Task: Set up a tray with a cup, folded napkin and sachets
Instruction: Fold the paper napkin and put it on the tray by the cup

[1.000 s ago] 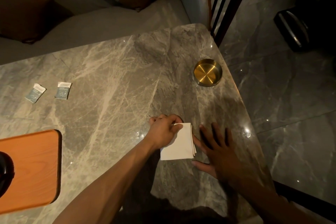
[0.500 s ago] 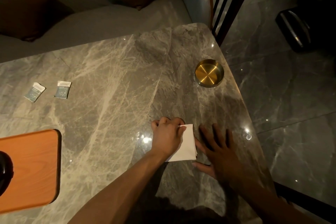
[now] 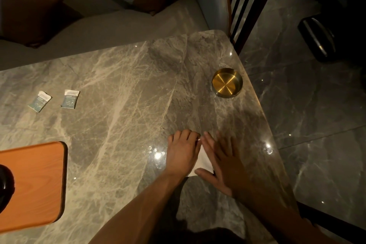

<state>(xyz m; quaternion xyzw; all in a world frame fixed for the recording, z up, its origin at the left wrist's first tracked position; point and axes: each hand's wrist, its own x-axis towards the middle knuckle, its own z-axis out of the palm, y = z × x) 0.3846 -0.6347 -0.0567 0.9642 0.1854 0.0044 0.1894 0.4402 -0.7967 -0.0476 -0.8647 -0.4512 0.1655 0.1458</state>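
Note:
A white folded napkin (image 3: 203, 161) lies on the marble table near its right edge, mostly covered by both hands. My left hand (image 3: 183, 152) rests on its left part, fingers curled over the far edge and pinching it. My right hand (image 3: 223, 162) lies flat on the napkin's right side with straight fingers, thumb at the near corner. An orange wooden tray (image 3: 33, 182) sits at the left edge with a dark cup (image 3: 5, 182) on it, cut off by the frame. Two small teal sachets (image 3: 40, 101) (image 3: 70, 98) lie apart on the table at far left.
A round gold metal dish (image 3: 227, 82) stands near the table's right edge, beyond the hands. A grey sofa with brown cushions (image 3: 29, 16) runs along the far side. A dark slatted chair back (image 3: 243, 6) stands at the far right corner, with marble floor to the right.
My right hand has slid left from the bare table onto the napkin. My left hand stays on the napkin, which now shows far less.

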